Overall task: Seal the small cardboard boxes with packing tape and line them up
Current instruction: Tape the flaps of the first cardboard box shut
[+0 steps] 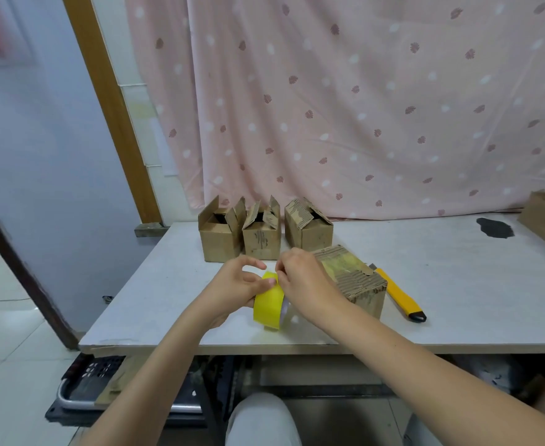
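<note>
While both forearms reach in over the table edge, the closed box sits just right of the grip. Three open boxes stand beyond. Left hand curls around the yellow tape roll, held on edge; right hand pinches the roll's top edge, fingertips bent down.

We see soft, even light, faint shadows, slight blur at left, and wide-angle bending toward the edges

a home room: pink patterned curtain, tiled floor, plain white table.
</note>
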### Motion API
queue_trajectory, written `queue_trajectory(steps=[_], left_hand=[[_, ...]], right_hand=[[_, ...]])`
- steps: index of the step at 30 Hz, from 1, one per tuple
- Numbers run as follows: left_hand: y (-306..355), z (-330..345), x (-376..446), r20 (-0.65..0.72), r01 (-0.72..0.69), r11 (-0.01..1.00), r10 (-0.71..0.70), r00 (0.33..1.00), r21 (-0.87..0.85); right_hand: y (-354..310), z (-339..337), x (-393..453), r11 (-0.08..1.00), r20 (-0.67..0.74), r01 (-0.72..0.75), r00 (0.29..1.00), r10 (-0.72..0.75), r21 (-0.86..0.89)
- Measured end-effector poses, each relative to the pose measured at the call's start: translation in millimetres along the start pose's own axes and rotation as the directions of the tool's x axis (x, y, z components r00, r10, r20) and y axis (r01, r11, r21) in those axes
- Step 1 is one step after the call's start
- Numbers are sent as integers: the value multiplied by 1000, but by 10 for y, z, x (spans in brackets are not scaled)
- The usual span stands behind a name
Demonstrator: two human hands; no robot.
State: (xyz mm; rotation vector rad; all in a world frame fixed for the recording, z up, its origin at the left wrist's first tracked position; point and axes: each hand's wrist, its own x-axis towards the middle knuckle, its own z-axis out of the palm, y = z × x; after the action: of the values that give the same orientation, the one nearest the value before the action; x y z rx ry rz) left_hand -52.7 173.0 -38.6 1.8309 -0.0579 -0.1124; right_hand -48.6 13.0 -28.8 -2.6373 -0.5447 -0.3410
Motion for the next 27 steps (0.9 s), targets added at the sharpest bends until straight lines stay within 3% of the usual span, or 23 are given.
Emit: queue_trajectory(steps=[4,10,17,23,27], left_hand=[[-42,53,35,-95,-9,999,13,995,43],[-88,13,-11,-65,74,949,-98,993,-306],[17,-74,26,-56,111,845,-164,985,-523],[98,-89,72,-143,116,832,-227,963,-543],[80,-90,30,-179,105,896,-199,963,-432]], right_hand=[[-19,47,-7,996,-8,57,998,-58,-75],[9,119,-22,984,-51,144,987,-150,-105],[-14,252,-55,969,-133,200,966,-220,-148],[-116,292,-119,973,-215,157,958,-192,-171],[-47,331,-107,970,-150,202,963,-222,-136]])
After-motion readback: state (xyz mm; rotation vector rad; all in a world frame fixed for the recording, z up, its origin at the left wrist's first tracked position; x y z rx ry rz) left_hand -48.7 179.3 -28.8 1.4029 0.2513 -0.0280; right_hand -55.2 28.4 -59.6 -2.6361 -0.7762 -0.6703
